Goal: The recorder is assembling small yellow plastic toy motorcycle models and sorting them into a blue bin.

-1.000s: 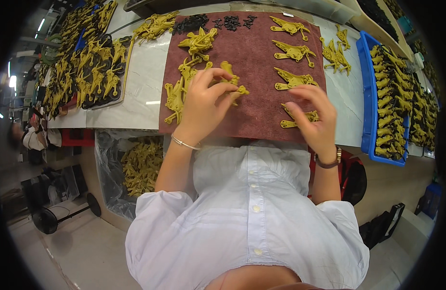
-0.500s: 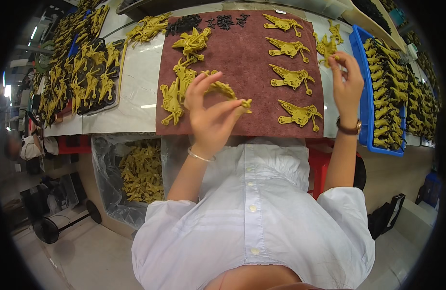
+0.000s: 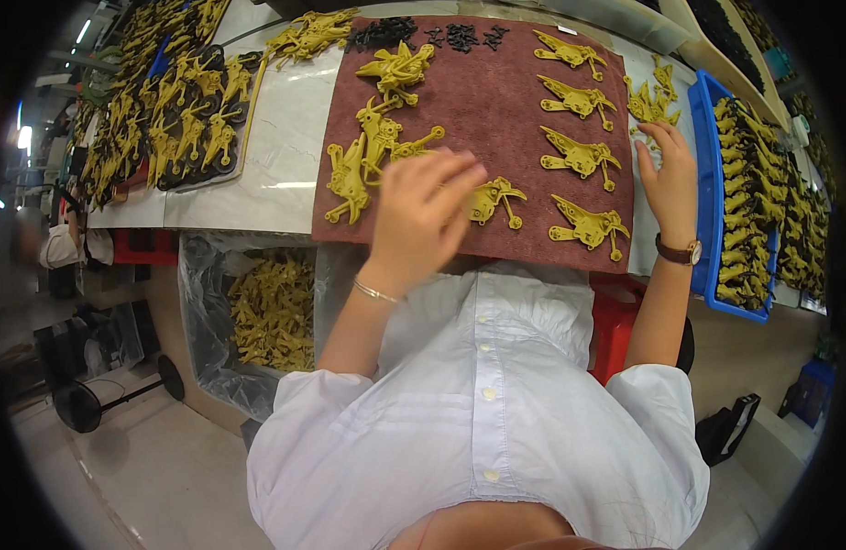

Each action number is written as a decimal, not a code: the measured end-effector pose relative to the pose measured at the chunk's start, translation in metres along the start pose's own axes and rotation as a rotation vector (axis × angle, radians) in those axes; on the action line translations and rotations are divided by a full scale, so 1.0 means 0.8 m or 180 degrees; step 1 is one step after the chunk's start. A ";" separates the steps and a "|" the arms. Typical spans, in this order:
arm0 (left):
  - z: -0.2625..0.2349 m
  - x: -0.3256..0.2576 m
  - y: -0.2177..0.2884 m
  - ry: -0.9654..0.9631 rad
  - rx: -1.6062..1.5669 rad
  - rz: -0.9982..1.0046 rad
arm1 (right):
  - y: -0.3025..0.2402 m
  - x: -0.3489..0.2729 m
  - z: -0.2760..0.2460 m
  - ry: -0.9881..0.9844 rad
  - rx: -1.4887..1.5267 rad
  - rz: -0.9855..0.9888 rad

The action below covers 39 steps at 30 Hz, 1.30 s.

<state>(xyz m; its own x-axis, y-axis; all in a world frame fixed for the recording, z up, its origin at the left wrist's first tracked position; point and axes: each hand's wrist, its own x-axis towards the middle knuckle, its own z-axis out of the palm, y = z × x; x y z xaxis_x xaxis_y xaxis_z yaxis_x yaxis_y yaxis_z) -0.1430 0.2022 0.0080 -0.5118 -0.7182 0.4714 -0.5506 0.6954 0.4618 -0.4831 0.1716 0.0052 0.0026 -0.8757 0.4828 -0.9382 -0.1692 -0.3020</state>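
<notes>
My left hand [image 3: 421, 215], blurred by motion, is over the near middle of a reddish-brown cloth mat [image 3: 496, 101]. Next to its fingers shows a yellow beak-shaped part [image 3: 496, 200], its left end hidden by the hand. Whether the fingers grip it I cannot tell. A loose cluster of yellow parts [image 3: 379, 137] lies left of that hand. Down the mat's right side runs a column of similar yellow parts [image 3: 579, 158]. My right hand [image 3: 669, 179] is open, thumb and fingers apart, just nearer to me than some small yellow pieces [image 3: 652, 103] beside the mat.
Small black pieces [image 3: 461, 37] lie along the mat's far edge. At right stands a blue tray [image 3: 707, 183] of yellow-and-black assemblies; at left, another tray [image 3: 244, 137] holds more. A plastic-lined bin [image 3: 198, 316] of yellow parts sits below the table, near a red stool [image 3: 615, 325].
The left hand has turned over and come down rightward; the yellow part it pinched now shows by its fingers at the mat. My right hand's pinch has opened. The whole view has shifted slightly.
</notes>
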 end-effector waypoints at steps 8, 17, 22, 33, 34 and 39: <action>-0.025 0.018 -0.045 0.0137 0.0808 -0.0570 | -0.145 -0.001 0.010 -0.0465 0.1472 -0.0525; -0.013 0.019 -0.021 0.1380 0.0338 0.0558 | -0.195 -0.019 0.029 -0.1244 0.4002 0.0545; -0.003 0.015 -0.025 0.1326 0.0739 0.0565 | -0.169 0.010 0.041 -0.1450 0.4184 0.0763; -0.010 0.000 -0.044 0.0739 0.0797 -0.0321 | -0.132 0.061 0.076 -0.1291 0.2986 0.0260; -0.014 -0.003 -0.045 0.0790 0.0848 -0.0399 | -0.124 0.065 0.072 -0.1295 0.2983 0.0256; -0.047 -0.027 -0.053 0.0690 0.1038 -0.0973 | -0.013 0.074 0.041 0.0590 0.2504 0.0472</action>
<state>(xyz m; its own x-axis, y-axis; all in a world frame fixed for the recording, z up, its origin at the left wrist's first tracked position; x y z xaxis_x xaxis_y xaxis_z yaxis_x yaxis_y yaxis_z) -0.0835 0.1889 0.0067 -0.1650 -0.8427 0.5125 -0.8495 0.3855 0.3603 -0.4618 0.1066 0.0104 -0.2242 -0.8367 0.4997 -0.4071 -0.3855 -0.8280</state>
